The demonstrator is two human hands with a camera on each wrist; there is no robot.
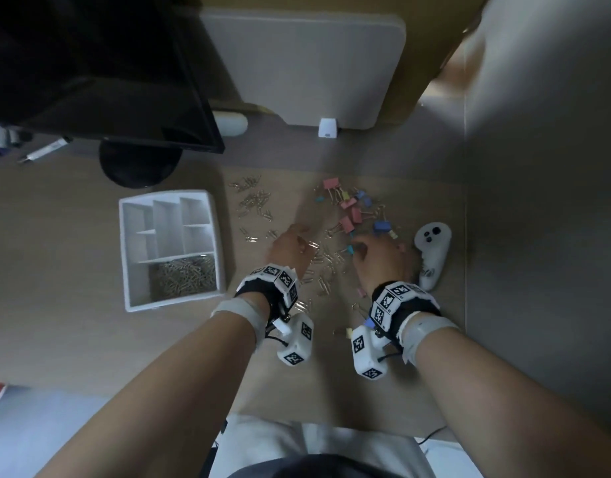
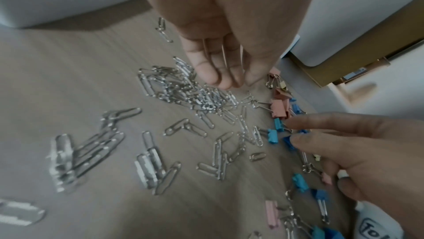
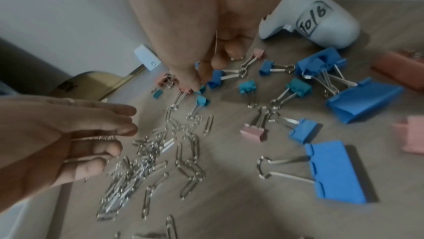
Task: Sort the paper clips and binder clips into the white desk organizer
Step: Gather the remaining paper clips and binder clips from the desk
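Observation:
The white desk organizer (image 1: 131, 257) stands at the left, its front compartment full of paper clips (image 1: 185, 277). More silver paper clips (image 2: 183, 96) lie scattered on the desk between my hands. My left hand (image 2: 229, 81) hovers palm down over them and holds several paper clips against its fingers (image 3: 96, 145). Coloured binder clips (image 1: 352, 212) lie in a heap to the right. My right hand (image 3: 198, 81) reaches into them and pinches a small blue binder clip (image 3: 203, 88) with thumb and finger. A wire loop shows under its curled fingers.
A white controller (image 1: 431, 253) lies just right of my right hand. A black monitor on a round stand (image 1: 138, 163) is behind the organizer. A white board (image 1: 307, 70) leans at the back, with a small white block (image 1: 327, 127) in front of it. A grey wall closes the right side.

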